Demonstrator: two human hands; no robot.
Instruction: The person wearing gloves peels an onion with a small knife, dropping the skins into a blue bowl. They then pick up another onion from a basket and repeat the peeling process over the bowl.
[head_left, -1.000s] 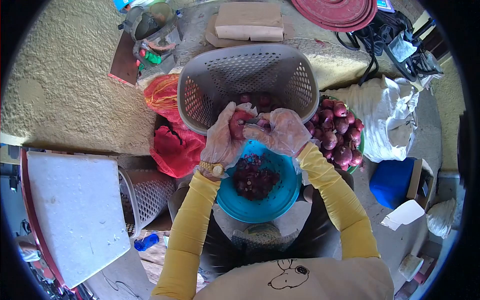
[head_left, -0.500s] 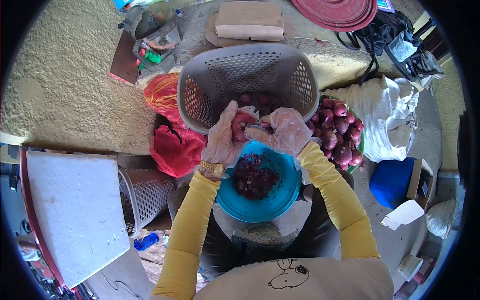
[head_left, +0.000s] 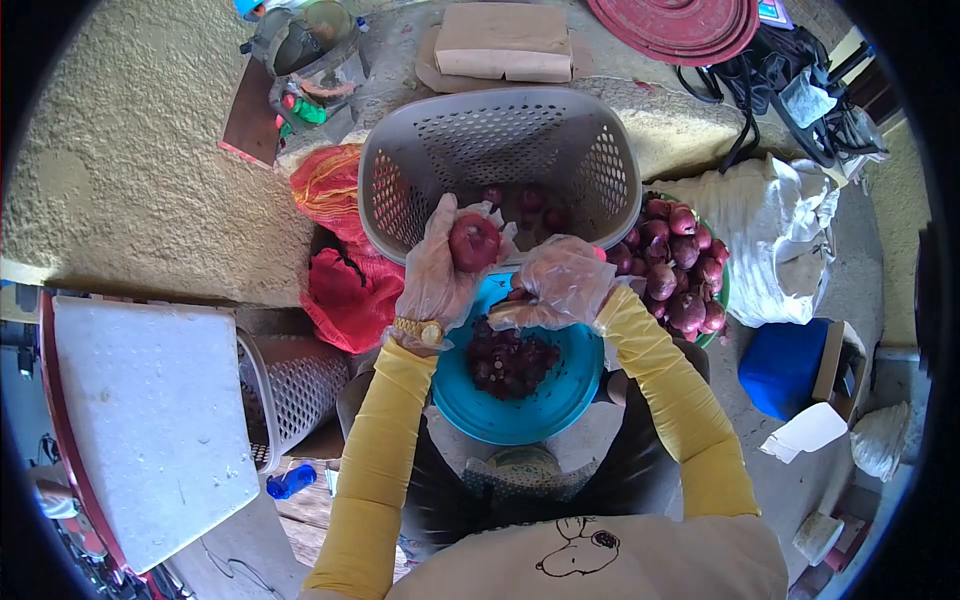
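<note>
A red onion rests in my left hand, its gloved fingers curled round it near the front rim of the grey perforated basket. My right hand, also in a clear plastic glove, is closed above the blue basin. Something dark shows at its fingertips, too hidden to name, and a small pink tip pokes out behind the hand. Dark red onion skins and scraps lie in the basin. A few red onions sit at the bottom of the basket.
Right of the basket, a heap of red onions fills a green-rimmed container, beside a white sack. Red mesh bags lie at left. A white board, a second basket and a blue box stand farther out.
My hands have moved apart. The left hand has turned, bringing the onion up and showing more of it. My right hand has dropped slightly toward the basin.
</note>
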